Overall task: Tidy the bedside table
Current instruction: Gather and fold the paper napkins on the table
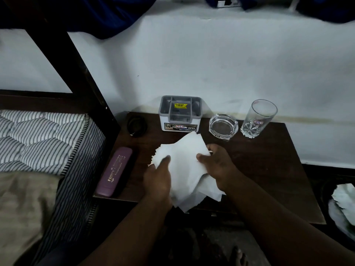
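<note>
Both hands (157,179) (217,166) closed (thumbs on top), forearms converging.

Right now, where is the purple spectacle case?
The purple spectacle case lies at the left front edge of the bedside table, beside the striped mattress, left of the left hand and nearer than the coiled black cable.

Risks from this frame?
1. The papers are a loose, fanned stack held by the left hand and right hand; sheets overhang the table front edge and may slip to the floor.
2. The glass and ashtray stand just behind the right hand; a sweep could knock them.
</note>
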